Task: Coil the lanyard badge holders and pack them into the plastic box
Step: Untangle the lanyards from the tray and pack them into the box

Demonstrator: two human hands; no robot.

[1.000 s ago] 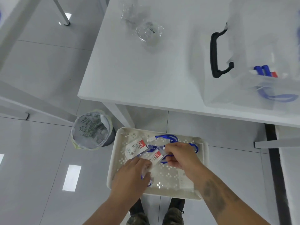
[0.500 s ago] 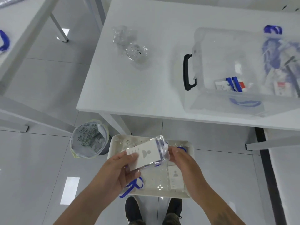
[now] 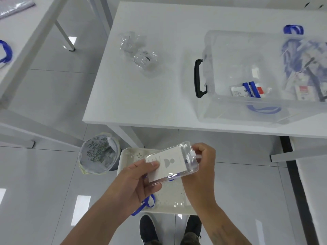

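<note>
A clear badge holder [image 3: 172, 161] with a white card inside is held level above the white tray [image 3: 129, 154] on the floor. My left hand [image 3: 139, 181] grips its left end, thumb on top. At the right end my right hand [image 3: 201, 165] pinches the white clip. Its blue lanyard [image 3: 144, 206] hangs in a loop below my left palm. The clear plastic box [image 3: 221, 103] with a black handle [image 3: 199, 78] stands on the white table [image 3: 141, 103] at the upper right, with a packed badge holder [image 3: 247, 91] and blue lanyards inside.
Crumpled clear wrappers [image 3: 141, 53] lie on the table left of the box. A lined waste bin [image 3: 99, 152] stands on the floor left of the tray. Another table [image 3: 26, 32] is at the far left. My shoes [image 3: 148, 230] show below the tray.
Both hands lifted one badge holder out of the tray and raised it. My right hand shifted to its clip end. The view tilted so more of the box shows.
</note>
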